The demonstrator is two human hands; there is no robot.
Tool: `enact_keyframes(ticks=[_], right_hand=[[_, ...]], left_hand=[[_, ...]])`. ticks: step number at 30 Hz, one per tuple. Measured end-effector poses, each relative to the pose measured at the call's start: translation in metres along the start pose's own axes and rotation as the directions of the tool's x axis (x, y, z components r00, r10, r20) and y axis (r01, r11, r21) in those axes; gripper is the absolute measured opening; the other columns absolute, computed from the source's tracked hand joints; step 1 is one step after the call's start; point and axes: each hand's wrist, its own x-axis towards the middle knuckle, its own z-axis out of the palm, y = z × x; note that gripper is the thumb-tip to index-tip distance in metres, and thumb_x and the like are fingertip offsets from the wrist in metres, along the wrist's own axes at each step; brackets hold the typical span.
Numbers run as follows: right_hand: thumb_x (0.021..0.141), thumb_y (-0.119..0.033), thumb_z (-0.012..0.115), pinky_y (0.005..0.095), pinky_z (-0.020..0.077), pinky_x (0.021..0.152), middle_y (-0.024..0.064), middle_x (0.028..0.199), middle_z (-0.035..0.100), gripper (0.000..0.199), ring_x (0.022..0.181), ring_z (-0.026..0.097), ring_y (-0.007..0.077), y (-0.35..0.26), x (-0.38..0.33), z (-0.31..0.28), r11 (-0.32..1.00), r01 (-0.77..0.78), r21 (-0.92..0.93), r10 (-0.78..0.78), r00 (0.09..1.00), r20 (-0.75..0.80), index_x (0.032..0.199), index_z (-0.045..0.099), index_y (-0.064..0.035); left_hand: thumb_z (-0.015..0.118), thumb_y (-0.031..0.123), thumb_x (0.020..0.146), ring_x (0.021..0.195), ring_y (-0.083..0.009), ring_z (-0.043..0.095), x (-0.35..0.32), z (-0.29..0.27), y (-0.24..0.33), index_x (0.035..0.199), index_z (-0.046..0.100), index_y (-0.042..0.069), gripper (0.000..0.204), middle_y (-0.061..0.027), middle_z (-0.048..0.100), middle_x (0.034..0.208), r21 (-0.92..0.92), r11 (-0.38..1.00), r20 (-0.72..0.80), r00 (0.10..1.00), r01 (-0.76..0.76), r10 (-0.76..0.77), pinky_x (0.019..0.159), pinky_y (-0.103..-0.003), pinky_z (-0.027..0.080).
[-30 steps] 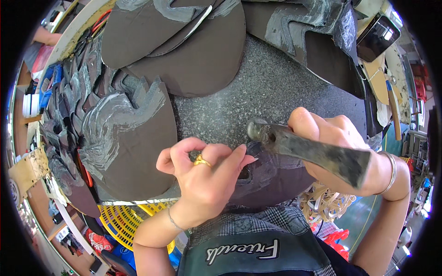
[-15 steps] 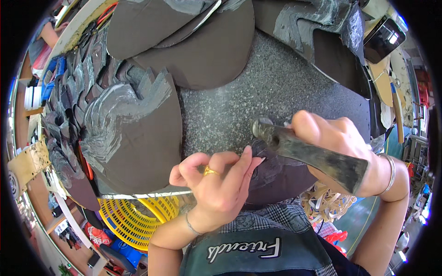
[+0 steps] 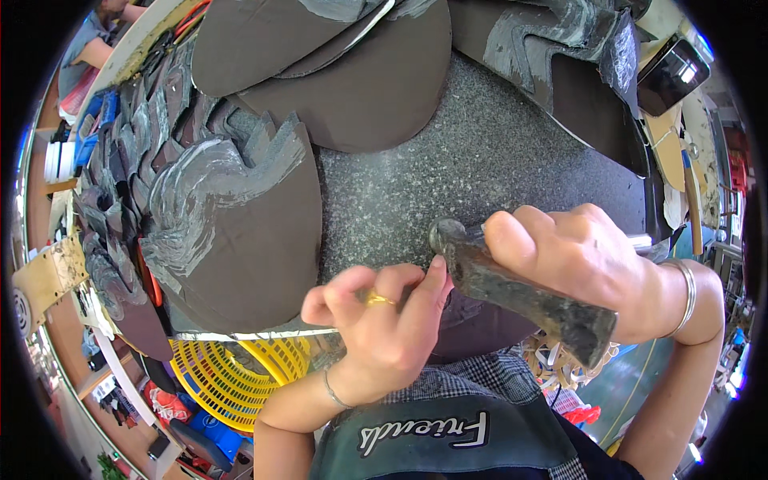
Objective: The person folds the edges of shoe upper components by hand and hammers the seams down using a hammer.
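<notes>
My right hand (image 3: 576, 260) is closed round the handle of a hammer (image 3: 532, 300) with a dark, worn head and a rounded face. The handle's metal end shows past the hand. Beneath the hammer, at the near edge of the speckled dark stone slab (image 3: 384, 208), lies a dark brown leather-like piece (image 3: 484, 330), partly hidden. My left hand (image 3: 384, 324) pinches this piece's edge between thumb and forefinger, with the fingertips close beside the hammer's rounded face. A gold ring is on that hand.
Brown cut pieces with grey-smeared edges (image 3: 256, 248) overlap left of the slab; more (image 3: 368, 104) lie at the far side and far right. A black phone (image 3: 674, 76) sits far right. Below the near edge stands a yellow plastic basket (image 3: 220, 384). Another person's arm (image 3: 96, 52) shows far left.
The hammer has come slightly down and left, its rounded face now closer to my left fingertips. My left hand has shifted a little to the right, still pinching.
</notes>
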Motion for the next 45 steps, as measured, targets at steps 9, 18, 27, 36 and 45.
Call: enact_keyframes(ticks=[9, 18, 27, 36, 45], right_hand=[[0.078, -0.013, 0.067, 0.0416, 0.0441, 0.05, 0.0119, 0.076, 0.052, 0.034, 0.058, 0.058, 0.0343, 0.01, -0.01, -0.001, 1.0, 0.031, -0.001, -0.031, 0.992, -0.122, 0.103, 0.046, -0.0026], [0.077, 0.002, 0.061, 0.0401, 0.0429, 0.05, 0.0117, 0.065, 0.049, 0.021, 0.058, 0.057, 0.0333, 0.018, -0.079, 0.019, 0.947, -0.322, 0.004, 0.308, 0.9, -0.308, 0.092, 0.047, -0.0042], [0.083, -0.009, 0.062, 0.0329, 0.0375, 0.048, 0.0051, 0.075, 0.051, 0.009, 0.059, 0.058, 0.0193, 0.003, -0.082, 0.024, 0.727, -0.314, -0.611, 0.165, 0.943, -0.288, 0.087, 0.054, -0.0088], [0.09, -0.006, 0.059, 0.0424, 0.0471, 0.07, 0.0164, 0.079, 0.058, 0.015, 0.074, 0.059, 0.0361, 0.036, -0.006, -0.006, 0.951, -0.011, 0.31, 0.258, 0.585, -0.769, 0.104, 0.057, 0.0002], [0.085, -0.004, 0.052, 0.0483, 0.056, 0.076, 0.0281, 0.091, 0.067, 0.02, 0.086, 0.068, 0.0423, 0.087, 0.128, -0.048, 0.976, -0.214, 0.025, 0.164, 0.663, -0.731, 0.099, 0.057, 0.0096]], left_hand=[[0.081, 0.029, 0.063, 0.095, -0.0225, 0.047, 0.005, 0.001, 0.008, 0.085, 0.073, 0.018, 0.026, 0.0045, 0.061, 0.1, -0.069, 0.994, 0.024, 0.996, -0.087, 0.089, 0.082, -0.043, 0.025], [0.084, 0.029, 0.065, 0.117, -0.0347, 0.045, 0.031, 0.004, 0.014, 0.084, 0.066, 0.012, 0.031, -0.008, 0.057, 0.116, -0.147, 0.985, 0.129, 0.986, -0.086, 0.106, 0.097, -0.05, 0.028], [0.081, 0.002, 0.066, 0.085, -0.0239, 0.055, 0.041, -0.03, -0.009, 0.085, 0.062, 0.008, 0.028, -0.0086, 0.055, 0.094, -0.509, 0.861, 0.095, 0.994, 0.006, 0.049, 0.076, -0.034, 0.045], [0.081, 0.014, 0.075, 0.11, -0.0279, 0.059, 0.129, -0.091, -0.138, 0.123, 0.064, 0.005, 0.052, -0.014, 0.063, 0.114, 0.258, 0.964, -0.089, 0.992, -0.066, 0.091, 0.097, -0.035, 0.046], [0.069, 0.035, 0.09, 0.139, -0.0299, 0.038, 0.267, -0.003, -0.155, 0.146, 0.037, 0.0, 0.074, -0.0202, 0.041, 0.149, -0.184, 0.968, 0.189, 0.96, -0.172, 0.207, 0.115, -0.037, 0.029]])
